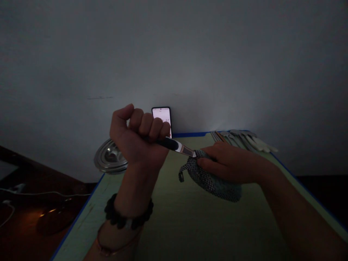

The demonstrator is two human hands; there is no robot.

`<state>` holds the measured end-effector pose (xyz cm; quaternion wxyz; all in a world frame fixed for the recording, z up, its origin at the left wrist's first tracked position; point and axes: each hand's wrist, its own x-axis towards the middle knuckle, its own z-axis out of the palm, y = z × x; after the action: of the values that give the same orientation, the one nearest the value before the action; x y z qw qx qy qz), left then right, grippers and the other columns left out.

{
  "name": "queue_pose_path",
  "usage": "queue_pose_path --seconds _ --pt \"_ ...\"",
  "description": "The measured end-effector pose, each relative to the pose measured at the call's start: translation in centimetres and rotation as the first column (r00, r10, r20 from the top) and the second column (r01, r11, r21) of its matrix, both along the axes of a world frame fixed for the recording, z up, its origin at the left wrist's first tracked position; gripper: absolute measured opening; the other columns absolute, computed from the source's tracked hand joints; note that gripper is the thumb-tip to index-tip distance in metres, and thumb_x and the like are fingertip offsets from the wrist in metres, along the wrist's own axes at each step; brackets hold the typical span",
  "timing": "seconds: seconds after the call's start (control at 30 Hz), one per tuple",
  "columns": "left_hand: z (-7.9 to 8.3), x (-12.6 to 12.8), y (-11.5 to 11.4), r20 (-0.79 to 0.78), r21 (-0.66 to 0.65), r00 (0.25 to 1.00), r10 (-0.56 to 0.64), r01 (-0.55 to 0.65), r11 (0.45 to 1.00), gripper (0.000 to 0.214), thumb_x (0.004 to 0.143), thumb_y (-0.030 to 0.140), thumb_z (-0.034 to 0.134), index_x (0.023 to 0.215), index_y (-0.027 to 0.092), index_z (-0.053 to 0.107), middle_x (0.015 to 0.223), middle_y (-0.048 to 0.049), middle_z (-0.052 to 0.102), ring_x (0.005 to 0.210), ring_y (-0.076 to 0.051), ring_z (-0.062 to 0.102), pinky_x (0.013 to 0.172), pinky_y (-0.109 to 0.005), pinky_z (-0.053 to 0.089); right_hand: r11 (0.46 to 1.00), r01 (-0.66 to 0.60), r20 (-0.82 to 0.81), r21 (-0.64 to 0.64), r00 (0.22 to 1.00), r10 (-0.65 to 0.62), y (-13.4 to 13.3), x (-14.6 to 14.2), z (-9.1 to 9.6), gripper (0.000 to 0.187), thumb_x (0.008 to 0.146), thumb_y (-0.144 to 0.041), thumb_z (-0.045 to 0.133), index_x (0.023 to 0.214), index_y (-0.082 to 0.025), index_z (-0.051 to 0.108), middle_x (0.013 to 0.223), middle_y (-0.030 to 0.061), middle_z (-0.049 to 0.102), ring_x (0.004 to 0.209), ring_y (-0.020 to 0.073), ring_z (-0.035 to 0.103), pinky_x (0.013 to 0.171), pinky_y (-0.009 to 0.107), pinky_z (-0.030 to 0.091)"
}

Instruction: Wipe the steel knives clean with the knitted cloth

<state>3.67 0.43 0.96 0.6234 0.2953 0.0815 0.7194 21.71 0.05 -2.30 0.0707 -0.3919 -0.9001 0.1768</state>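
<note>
The right hand [228,165] clamps a checked black-and-white cloth [206,181] against the metal tip of a black-handled utensil [170,144], its handle clenched in the left hand [143,136] above the pale-green surface [185,217]. Wiping seems unfinished; whether the silver-and-white utensils [244,140] beyond are done is unclear.

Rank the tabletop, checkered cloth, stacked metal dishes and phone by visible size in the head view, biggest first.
1. Tabletop
2. Checkered cloth
3. Stacked metal dishes, partly hidden
4. Phone, partly hidden

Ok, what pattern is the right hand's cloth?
The cloth shows small dark-and-light checks, clearest in the head view.
</note>
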Motion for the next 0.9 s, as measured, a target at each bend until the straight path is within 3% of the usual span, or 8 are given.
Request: queue_pose_path --seconds 0.3,0.57,0.77,0.83,0.9 --pt "-0.14 -0.02 0.03 -0.017 0.005 1.0 0.004 -0.004 1.0 0.043 0.089 0.023 0.027 0.051 0.02 0.006 0.041 0.007 0.004 0.036 -0.008 0.005 0.037 -0.026 0.015 0.999 0.011 -0.049 -0.045 0.999 -0.013 -0.12 -0.09 0.42 0.039 0.09 -0.041 0.034 0.061 -0.017 0.044 0.051 -0.0038 0.043 0.046 0.0065 0.038 0.048 0.024 0.023" --pt "-0.11 -0.2 0.03 -0.016 -0.002 1.0 -0.005 0.005 1.0 0.044 0.09 0.024 0.027 0.053 0.021 0.003 0.042 0.0066 0.004 0.036 -0.009 0.005 0.037 -0.026 0.016 1.0 0.006 -0.056 0.011 0.998 -0.006 -0.12 0.0 0.09 0.041 0.091 -0.044 0.033 0.063 -0.017 0.046 0.056 -0.0021 0.046 0.049 0.0082 0.042 0.049 0.024 0.024" --pt "-0.55 -0.42 0.63 -0.019 -0.052 1.0 0.013 -0.013 0.999 0.046 0.091 0.025 0.029 0.051 0.02 0.005 0.04 0.007 0.006 0.034 -0.008 0.007 0.035 -0.025 0.017 0.999 0.01 -0.084 -0.048 0.996 -0.014 -0.33 -0.09 0.27 0.037 0.091 -0.04 0.034 0.065 -0.018 0.05 0.059 -0.0006 0.052 0.053 0.0101 0.046 0.052 0.026 0.027" --pt "-0.5 -0.49 0.6 -0.007 -0.046 1.0 -0.025 0.025 0.999 0.046 0.091 0.031 0.029 0.049 0.021 0.014 0.039 0.0074 0.014 0.033 -0.007 0.015 0.036 -0.024 0.022 0.995 0.006 -0.144 -0.096 0.989 -0.02 -0.55 -0.1 0.44 0.035 0.091 -0.037 0.034 0.068 -0.018 0.051 0.064 0.0008 0.056 0.057 0.0112 0.05 0.054 0.026 0.03" --pt "-0.28 -0.51 0.43 -0.014 -0.023 0.997 -0.076 0.076 0.997 0.045 0.091 0.042 0.026 0.055 0.02 0.038 0.045 0.005 0.039 0.041 -0.008 0.039 0.044 -0.021 0.037 0.992 0.02 -0.221 -0.122 0.974 -0.047 -0.79 -0.12 0.6 0.036 0.092 -0.037 0.033 0.067 -0.018 0.051 0.066 0.0009 0.058 0.059 0.0117 0.052 0.055 0.026 0.032"
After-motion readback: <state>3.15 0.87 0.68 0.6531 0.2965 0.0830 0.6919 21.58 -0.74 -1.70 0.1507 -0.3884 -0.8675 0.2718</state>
